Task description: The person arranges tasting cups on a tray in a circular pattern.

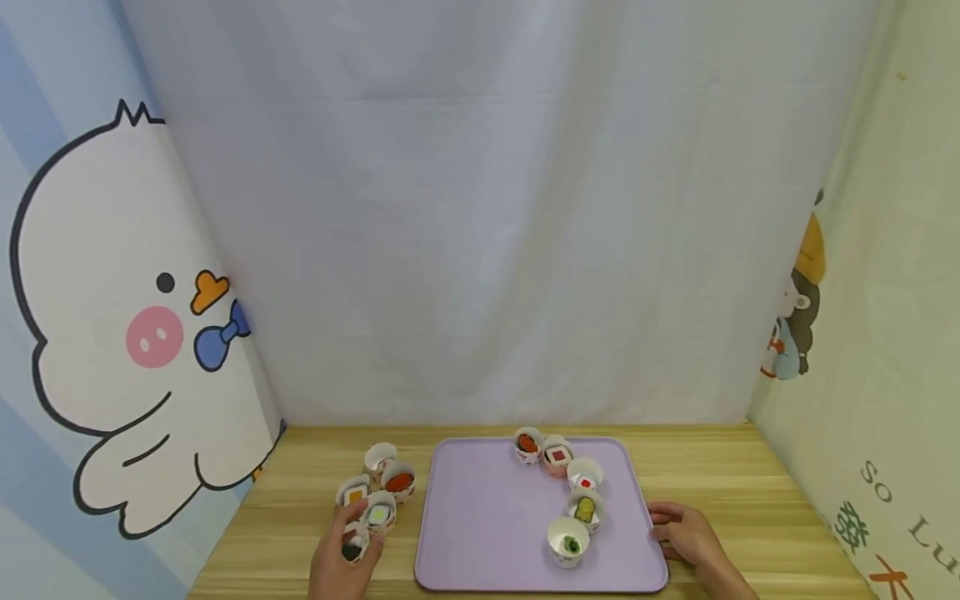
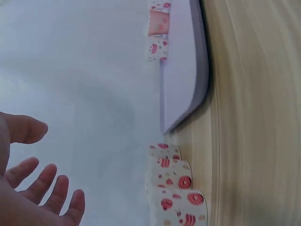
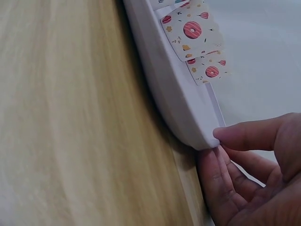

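Note:
My right hand [image 1: 690, 537] grips the right rim of a lilac tray [image 1: 487, 517]; in the right wrist view the thumb lies on top of the rim and the fingers are underneath. My left hand [image 1: 345, 554] hovers over the near end of a cluster of small paper cups, thumb and fingers spread apart. Between them in the head view shows a cup with a dark piece [image 1: 352, 550]. Beside it are a cup with a green-centred piece [image 1: 380, 512], one with an orange square [image 1: 354, 492], one with a red-orange piece [image 1: 399, 482] and a white cup [image 1: 381, 457].
On the tray's right half, more cups form a curved row, from a red-orange-topped cup [image 1: 528, 444] at the back to a cup with a green piece [image 1: 567, 542] near the front. A pale curtain [image 1: 487, 250] hangs behind the wooden table [image 1: 720, 475], with printed cloths at both sides.

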Motion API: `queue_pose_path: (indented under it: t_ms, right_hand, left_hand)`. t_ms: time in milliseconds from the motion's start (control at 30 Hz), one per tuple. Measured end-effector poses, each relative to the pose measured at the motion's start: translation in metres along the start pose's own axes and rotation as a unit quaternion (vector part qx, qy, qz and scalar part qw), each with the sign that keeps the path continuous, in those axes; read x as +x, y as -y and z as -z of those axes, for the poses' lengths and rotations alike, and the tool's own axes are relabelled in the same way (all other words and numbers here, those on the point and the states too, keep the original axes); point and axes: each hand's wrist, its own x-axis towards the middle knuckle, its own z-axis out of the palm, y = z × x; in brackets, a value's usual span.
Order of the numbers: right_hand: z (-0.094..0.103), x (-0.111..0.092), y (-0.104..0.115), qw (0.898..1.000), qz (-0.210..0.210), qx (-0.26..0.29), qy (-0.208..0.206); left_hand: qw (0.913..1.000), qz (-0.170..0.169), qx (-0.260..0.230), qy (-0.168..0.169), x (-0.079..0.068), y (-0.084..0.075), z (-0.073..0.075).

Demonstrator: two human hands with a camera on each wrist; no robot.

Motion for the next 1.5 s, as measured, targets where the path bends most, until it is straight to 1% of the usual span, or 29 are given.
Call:
queue_pose_path:
  t_ms: [100,167,267,367,400,500,600,733,800,967,1033,1133,1267,1300,1367,1500]
  right_hand:
    - [0.0,0.001,-0.001,1.0,0.0,0.0,0.002]
    - [0.0,0.002,-0.002,1.0,-0.003,0.0,0.003]
    - [0.001,0.003,-0.003,1.0,-0.007,0.0,0.005]
    - [0.001,0.003,-0.003,1.0,-0.007,-0.001,0.005]
    - [0.001,0.003,-0.003,1.0,-0.006,-0.002,0.006]
    - [0.001,0.004,-0.004,1.0,-0.005,-0.005,0.004]
    - [0.001,0.004,-0.003,1.0,-0.003,-0.004,0.005]
    - [0.0,0.004,-0.002,1.0,-0.005,-0.004,0.005]
    - [0.0,0.003,-0.002,1.0,-0.006,-0.006,0.003]
    - [0.001,0.003,-0.001,1.0,-0.012,-0.012,0.0]
    - [0.001,0.003,-0.001,1.0,-0.013,-0.014,0.0]
    - [0.001,0.002,-0.001,1.0,-0.012,-0.014,0.001]
    - [0.001,0.001,-0.001,1.0,-0.01,-0.012,-0.002]
    - [0.001,0.001,-0.002,1.0,-0.009,-0.012,-0.003]
    - [0.001,0.001,-0.002,1.0,-0.007,-0.012,-0.002]
    - [0.0,0.001,-0.002,1.0,-0.004,-0.012,-0.002]
  left_hand:
    - [0.9985,0.054,-0.005,0.009,0.0,0.003,0.01]
    - [0.9962,0.085,-0.012,0.018,0.001,0.007,0.016]
    - [0.9917,0.123,-0.029,0.023,0.004,0.018,0.022]
    - [0.9873,0.151,-0.039,0.029,0.007,0.028,0.025]
    - [0.9854,0.162,-0.039,0.034,0.008,0.031,0.025]
    - [0.9789,0.188,-0.045,0.065,0.012,0.042,0.025]
    - [0.9693,0.219,-0.049,0.102,0.017,0.053,0.022]
    - [0.9608,0.245,-0.043,0.123,0.021,0.066,0.015]
    - [0.9595,0.247,-0.04,0.13,0.021,0.071,0.011]
    - [0.96,0.234,-0.042,0.148,0.021,0.079,0.006]
    - [0.9616,0.225,-0.048,0.149,0.021,0.081,0.005]
    - [0.9665,0.206,-0.051,0.144,0.021,0.083,0.002]
    - [0.9748,0.178,-0.024,0.133,0.021,0.083,-0.001]
    - [0.976,0.175,-0.014,0.128,0.021,0.082,-0.001]
    - [0.9771,0.172,0.004,0.125,0.02,0.081,-0.002]
    - [0.9769,0.172,0.015,0.126,0.021,0.081,-0.003]
